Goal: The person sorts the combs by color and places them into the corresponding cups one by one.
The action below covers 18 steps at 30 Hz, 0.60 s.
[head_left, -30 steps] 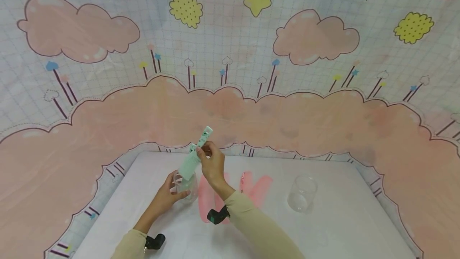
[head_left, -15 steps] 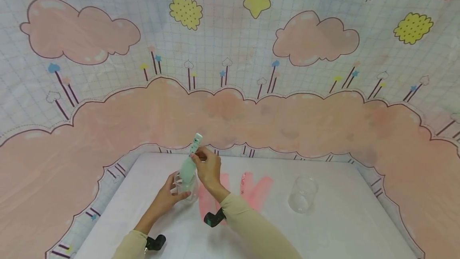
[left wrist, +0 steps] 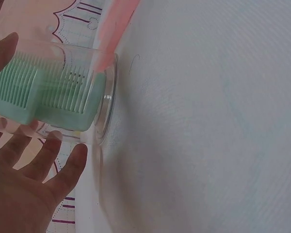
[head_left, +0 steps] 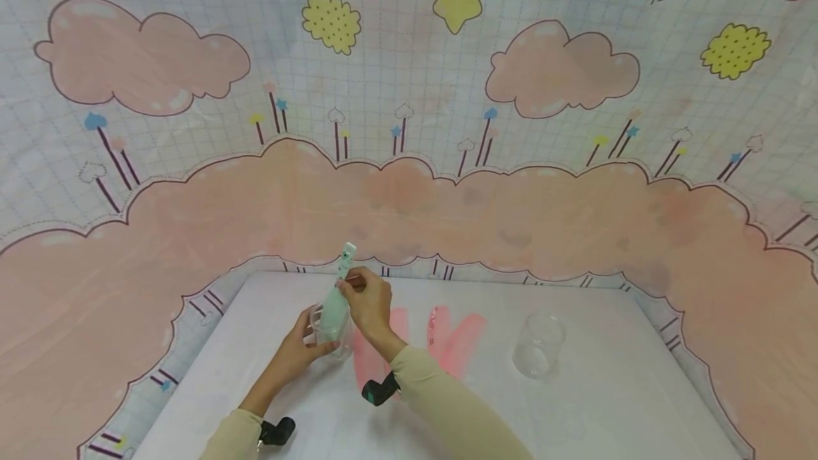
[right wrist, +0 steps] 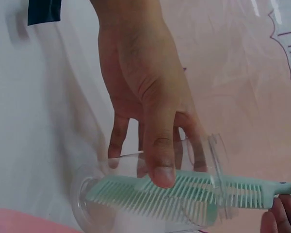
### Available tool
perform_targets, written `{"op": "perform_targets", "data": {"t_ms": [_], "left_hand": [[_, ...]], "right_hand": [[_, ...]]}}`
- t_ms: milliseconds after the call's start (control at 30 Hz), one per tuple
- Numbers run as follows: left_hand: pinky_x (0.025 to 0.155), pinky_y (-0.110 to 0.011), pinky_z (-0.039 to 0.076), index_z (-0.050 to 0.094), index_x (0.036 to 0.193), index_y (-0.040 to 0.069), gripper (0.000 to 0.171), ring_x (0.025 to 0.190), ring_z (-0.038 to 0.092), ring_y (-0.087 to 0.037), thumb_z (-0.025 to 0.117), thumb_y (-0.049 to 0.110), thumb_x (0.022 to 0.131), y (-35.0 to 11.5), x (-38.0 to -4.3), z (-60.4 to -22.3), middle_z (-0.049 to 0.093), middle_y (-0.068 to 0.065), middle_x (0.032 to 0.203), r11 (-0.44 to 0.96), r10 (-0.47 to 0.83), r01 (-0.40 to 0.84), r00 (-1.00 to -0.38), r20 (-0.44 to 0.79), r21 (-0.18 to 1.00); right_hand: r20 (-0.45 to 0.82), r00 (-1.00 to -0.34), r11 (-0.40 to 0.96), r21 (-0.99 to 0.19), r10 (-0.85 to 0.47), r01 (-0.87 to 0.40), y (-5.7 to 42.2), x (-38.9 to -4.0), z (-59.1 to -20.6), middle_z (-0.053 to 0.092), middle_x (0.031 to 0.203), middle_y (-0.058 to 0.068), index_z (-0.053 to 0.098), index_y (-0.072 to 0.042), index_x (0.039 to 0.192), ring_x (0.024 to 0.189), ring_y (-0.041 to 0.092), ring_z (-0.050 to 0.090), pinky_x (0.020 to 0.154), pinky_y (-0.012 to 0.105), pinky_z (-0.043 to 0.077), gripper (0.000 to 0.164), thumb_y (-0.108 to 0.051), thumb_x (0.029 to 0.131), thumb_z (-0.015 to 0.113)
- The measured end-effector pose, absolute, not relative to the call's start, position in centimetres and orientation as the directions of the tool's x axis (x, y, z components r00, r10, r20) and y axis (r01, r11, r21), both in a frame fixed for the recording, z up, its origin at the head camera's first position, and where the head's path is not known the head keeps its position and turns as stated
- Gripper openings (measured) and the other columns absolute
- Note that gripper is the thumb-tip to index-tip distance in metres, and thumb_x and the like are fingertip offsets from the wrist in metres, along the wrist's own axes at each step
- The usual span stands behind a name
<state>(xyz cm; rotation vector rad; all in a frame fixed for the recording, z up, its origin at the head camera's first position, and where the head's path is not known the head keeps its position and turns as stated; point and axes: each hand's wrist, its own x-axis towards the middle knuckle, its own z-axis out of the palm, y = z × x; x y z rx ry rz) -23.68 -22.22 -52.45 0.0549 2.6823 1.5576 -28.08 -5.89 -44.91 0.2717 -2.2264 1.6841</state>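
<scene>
My left hand (head_left: 300, 343) grips a transparent plastic cup (head_left: 345, 350), thumb on one side and fingers on the other. Two mint-green combs (left wrist: 68, 102) stand tilted inside it, overlapping, with their teeth showing through the wall in the left wrist view. With thumb and fingertips, my right hand (head_left: 371, 300) pinches a comb handle (head_left: 347, 259) just above the rim; the handle's patterned end sticks up past the fingers. In the right wrist view a green comb (right wrist: 242, 191) reaches from near the cup's base out past its rim to the right fingers (right wrist: 281, 213).
Several flat pink pieces (head_left: 469, 339) lie on the white table (head_left: 607, 389), partly behind the right hand and sleeve. A second transparent cup (head_left: 539, 346) stands to the right. Behind the table hangs a cartoon-patterned cloth (head_left: 447, 211).
The right hand has come down and slightly left, and the green comb has slid deeper into the cup. The left hand and its cup have stayed in place.
</scene>
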Motion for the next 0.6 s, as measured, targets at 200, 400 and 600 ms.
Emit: {"op": "perform_targets", "data": {"t_ms": [200, 400, 600], "left_hand": [[0.104, -0.054, 0.046, 0.022, 0.153, 0.016, 0.09, 0.139, 0.037, -0.048, 0.077, 0.035, 0.084, -22.3, -23.9, -52.8, 0.034, -0.022, 0.155, 0.506, 0.053, 0.014, -0.998, -0.016, 0.862], [0.106, -0.053, 0.045, 0.023, 0.152, 0.017, 0.089, 0.139, 0.037, -0.047, 0.077, 0.033, 0.084, -22.2, -24.0, -52.9, 0.038, -0.018, 0.154, 0.496, 0.049, 0.019, -0.999, -0.007, 0.868], [0.106, -0.052, 0.045, 0.023, 0.152, 0.013, 0.089, 0.139, 0.037, -0.047, 0.077, 0.032, 0.085, -22.3, -24.0, -52.8, 0.039, -0.019, 0.153, 0.495, 0.063, 0.041, -0.998, 0.011, 0.868]], "right_hand": [[0.354, -0.935, 0.337, -0.885, 0.033, -0.323, -5.8, -28.3, -45.8, 0.076, 0.081, 0.001, 0.073, -0.013, 0.093, 0.07, 0.007, 0.07, 0.061, 0.018, 0.053, 0.013, -0.022, 0.084, 0.077], [0.311, -0.95, 0.356, -0.891, 0.026, -0.282, -5.9, -28.3, -46.5, 0.075, 0.079, -0.001, 0.072, -0.014, 0.09, 0.07, 0.005, 0.068, 0.062, 0.019, 0.052, 0.013, -0.023, 0.084, 0.078], [0.303, -0.953, 0.389, -0.879, 0.011, -0.276, -6.0, -28.3, -47.2, 0.07, 0.074, -0.005, 0.073, -0.013, 0.087, 0.063, 0.0, 0.055, 0.057, 0.017, 0.045, 0.011, -0.022, 0.082, 0.079]]}}
